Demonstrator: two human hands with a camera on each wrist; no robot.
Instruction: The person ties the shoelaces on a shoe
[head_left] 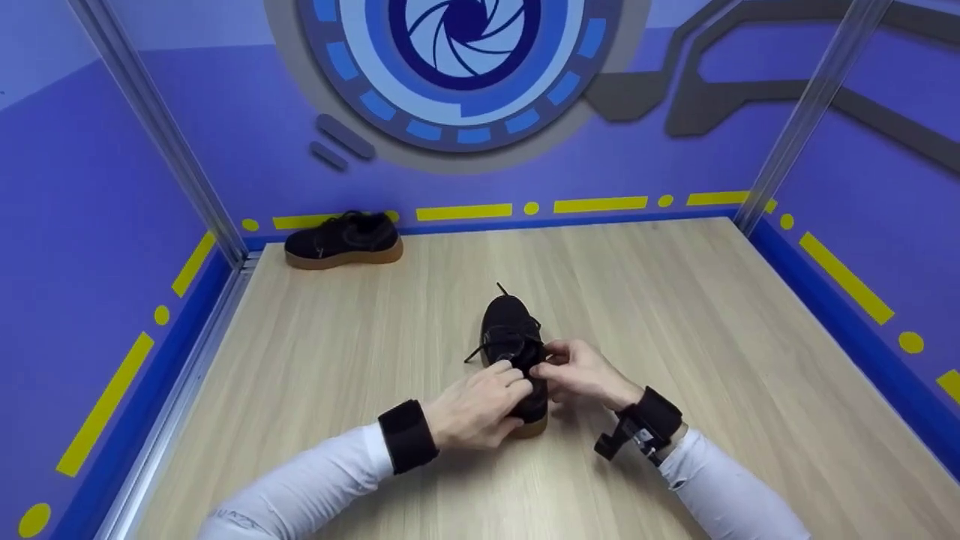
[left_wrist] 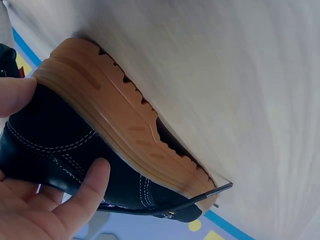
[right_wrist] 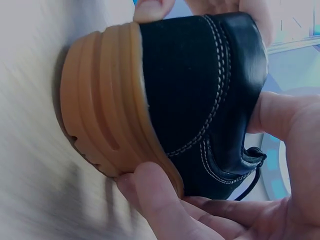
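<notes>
All is borne by a pale tabletop (head_left: 720, 337) that is streaked with wood grain. On it a black lace-up shoe (head_left: 501, 313) is stood, its thick tan rubber sole (right_wrist: 105, 90) set against the boards and its toe turned to the far edge. Lace ends (head_left: 474, 355) are spread beyond that shoe's toe and to its left; whether the surface is touched by them cannot be told. Beyond the lace-up shoe and to its left, well apart, a matching black shoe (head_left: 337, 244) is placed sole down, toe pointed left.
</notes>
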